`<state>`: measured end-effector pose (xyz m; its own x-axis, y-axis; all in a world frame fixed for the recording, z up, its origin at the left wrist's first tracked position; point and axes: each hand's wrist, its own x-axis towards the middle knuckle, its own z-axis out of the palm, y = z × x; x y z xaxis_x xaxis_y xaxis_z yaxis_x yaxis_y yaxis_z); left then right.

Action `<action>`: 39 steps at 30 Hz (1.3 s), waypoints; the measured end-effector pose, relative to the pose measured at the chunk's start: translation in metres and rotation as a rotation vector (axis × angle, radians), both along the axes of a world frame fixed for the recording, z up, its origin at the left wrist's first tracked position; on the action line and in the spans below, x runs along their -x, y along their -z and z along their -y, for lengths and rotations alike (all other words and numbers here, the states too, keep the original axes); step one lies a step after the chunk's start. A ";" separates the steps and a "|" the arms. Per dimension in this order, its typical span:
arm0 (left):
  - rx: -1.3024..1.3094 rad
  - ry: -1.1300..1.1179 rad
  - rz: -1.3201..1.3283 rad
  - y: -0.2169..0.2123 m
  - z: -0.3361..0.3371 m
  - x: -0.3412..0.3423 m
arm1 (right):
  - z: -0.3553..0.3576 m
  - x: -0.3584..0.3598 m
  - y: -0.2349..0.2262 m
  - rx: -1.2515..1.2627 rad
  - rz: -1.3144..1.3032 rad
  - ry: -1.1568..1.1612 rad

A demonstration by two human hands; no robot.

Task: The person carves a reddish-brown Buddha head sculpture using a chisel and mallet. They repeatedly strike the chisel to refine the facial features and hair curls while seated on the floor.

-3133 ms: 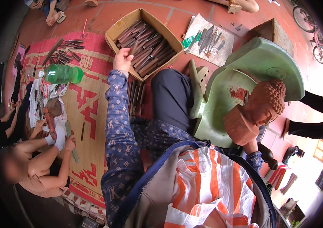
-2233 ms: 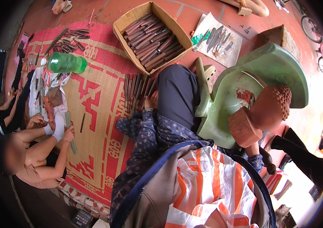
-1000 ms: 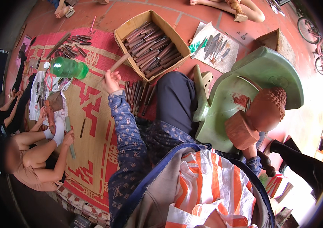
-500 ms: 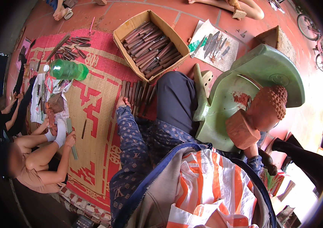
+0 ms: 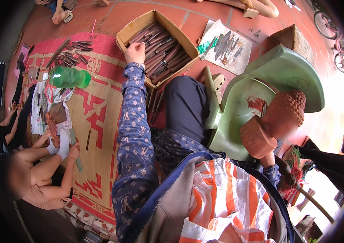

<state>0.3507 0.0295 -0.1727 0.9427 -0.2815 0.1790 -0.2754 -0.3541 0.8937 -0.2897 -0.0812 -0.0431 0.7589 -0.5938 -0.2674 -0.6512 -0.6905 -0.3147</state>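
My left hand (image 5: 134,52) is over the near-left rim of a cardboard box (image 5: 121,34), its fingers curled closed. Whatever they hold, if anything, is hidden. Packed in the box are many brown wooden-handled carving tools (image 5: 164,54). More such tools (image 5: 154,101) lie on the mat beside my knee, partly behind my sleeve. A reddish-brown carved head (image 5: 287,115) with knobbed curls lies tilted on a green plastic chair (image 5: 230,129). My right hand (image 5: 267,159) grips it at the block-like base (image 5: 257,137), most of the fingers hidden behind it.
Blades (image 5: 225,46) lie on a pale sheet (image 5: 242,60) beyond the chair. On the left, the red-and-tan mat (image 5: 99,141) holds loose tools (image 5: 75,52) and a green bottle (image 5: 68,77). A seated co-worker (image 5: 46,178) works there. A wooden box (image 5: 291,38) stands behind the chair.
My left hand has moved forward from the tools on the mat to the box rim. My right hand and the carved head have stayed in place.
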 end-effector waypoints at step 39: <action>-0.654 -0.230 -0.122 0.090 -0.252 0.057 | -0.004 0.011 -0.007 -0.068 -0.006 0.077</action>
